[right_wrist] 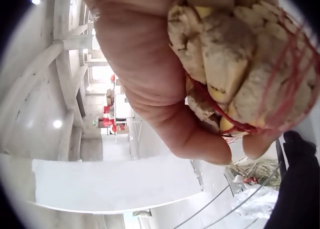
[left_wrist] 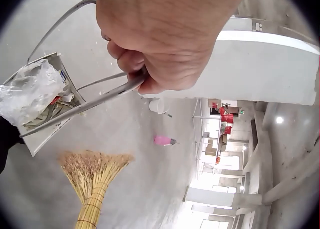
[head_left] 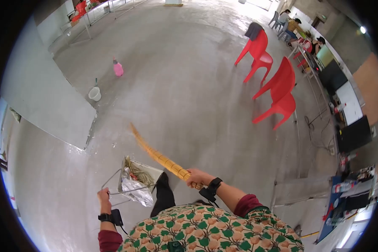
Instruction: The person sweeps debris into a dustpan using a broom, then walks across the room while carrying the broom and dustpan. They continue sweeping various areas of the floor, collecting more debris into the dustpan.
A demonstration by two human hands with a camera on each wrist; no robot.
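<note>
My left hand (head_left: 104, 199) grips the bent metal handle (left_wrist: 95, 103) of a dustpan, its fingers curled round the bar. The dustpan (left_wrist: 44, 139) hangs low beside my dark-clad leg, holding a crumpled clear plastic bag (head_left: 139, 194) and dry plant scraps (head_left: 142, 176). In my right hand (head_left: 196, 178) is a straw broom (head_left: 157, 156), held near the end of its bound handle. The bristles (left_wrist: 95, 161) point forward and to the left, past the dustpan. Close up in the right wrist view, the handle's butt end (right_wrist: 227, 54) shows cut stalk ends and red twine between thumb and fingers.
A pink spray bottle (head_left: 118, 69) and a small white bucket (head_left: 95, 94) stand on the concrete floor ahead left, near a pale partition (head_left: 50, 92). Two red chairs (head_left: 281, 90) are at the right, before a long desk with monitors (head_left: 354, 133). Several people sit far right.
</note>
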